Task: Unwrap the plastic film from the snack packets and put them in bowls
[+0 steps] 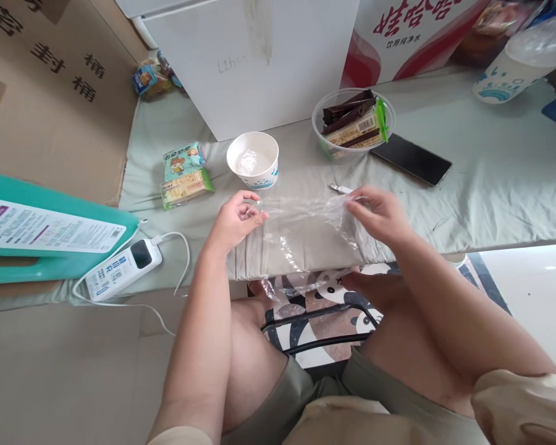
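A clear plastic bag (301, 232) is stretched between my two hands, its lower part hanging past the front edge of the cloth-covered surface. My left hand (238, 219) pinches its left upper corner between thumb and fingers. At the other corner, my right hand (375, 210) grips the film with thumb and forefinger. Just beyond the left hand stands a white paper bowl (269, 167) with a crumpled bit of clear plastic (248, 162) inside. A small metal-tipped tool (340, 188) lies partly hidden behind the right fingers; its kind I cannot make out.
Behind are a clear tub (322, 139) of wrapped snacks, a black phone (414, 159) and a white box (278, 80). Two snack packets (185, 176) lie left. A power strip (123, 269) with a white cable sits beside a green jug (55, 198). A paper cup (505, 74) stands far right.
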Action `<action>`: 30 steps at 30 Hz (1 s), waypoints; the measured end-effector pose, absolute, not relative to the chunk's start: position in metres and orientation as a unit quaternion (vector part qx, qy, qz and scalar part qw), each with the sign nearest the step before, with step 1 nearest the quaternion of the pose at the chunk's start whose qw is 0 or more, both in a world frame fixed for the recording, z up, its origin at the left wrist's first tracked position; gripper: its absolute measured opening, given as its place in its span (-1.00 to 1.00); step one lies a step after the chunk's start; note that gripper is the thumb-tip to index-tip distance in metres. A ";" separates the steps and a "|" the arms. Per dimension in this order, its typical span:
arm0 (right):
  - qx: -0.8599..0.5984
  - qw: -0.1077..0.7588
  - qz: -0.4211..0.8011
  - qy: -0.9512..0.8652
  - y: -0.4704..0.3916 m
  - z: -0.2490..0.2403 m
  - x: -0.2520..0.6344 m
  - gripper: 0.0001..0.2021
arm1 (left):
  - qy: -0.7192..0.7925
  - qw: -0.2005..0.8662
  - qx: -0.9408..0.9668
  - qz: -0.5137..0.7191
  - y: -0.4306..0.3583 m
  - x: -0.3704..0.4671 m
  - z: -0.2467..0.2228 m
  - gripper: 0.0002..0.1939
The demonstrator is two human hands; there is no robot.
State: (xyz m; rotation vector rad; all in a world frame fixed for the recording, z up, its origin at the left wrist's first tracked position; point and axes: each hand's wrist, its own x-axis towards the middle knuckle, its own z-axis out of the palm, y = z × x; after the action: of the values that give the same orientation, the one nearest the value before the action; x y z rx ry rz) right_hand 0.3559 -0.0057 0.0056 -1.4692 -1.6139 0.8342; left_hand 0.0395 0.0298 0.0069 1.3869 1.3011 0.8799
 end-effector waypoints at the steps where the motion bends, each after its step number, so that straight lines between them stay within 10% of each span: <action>1: -0.587 0.439 0.317 -0.602 -0.005 0.005 0.355 -0.78 | 0.543 0.497 0.566 0.371 0.029 0.039 0.009 -0.54; 7: -0.584 0.528 0.339 -0.514 -0.006 0.011 0.349 -0.67 | 0.511 0.496 0.427 0.557 0.027 0.047 0.021 -0.69; 13: -0.581 0.535 0.408 -0.458 -0.003 0.006 0.347 -0.73 | 0.538 0.626 0.430 0.367 0.021 0.062 0.022 -0.68; 22: -0.535 0.585 0.393 -0.466 -0.001 0.006 0.357 -0.63 | 0.535 0.568 0.453 0.432 0.024 0.044 0.021 -0.63; 30: -0.574 0.423 0.469 -0.521 -0.005 0.006 0.357 -0.67 | 0.551 0.520 0.461 0.462 0.024 0.047 0.022 -0.70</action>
State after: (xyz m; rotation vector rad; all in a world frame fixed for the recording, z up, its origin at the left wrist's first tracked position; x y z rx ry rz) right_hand 0.3570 -0.0052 0.0064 -1.4371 -1.3029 1.1739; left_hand 0.0469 0.0244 0.0218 1.1051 1.3203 1.1075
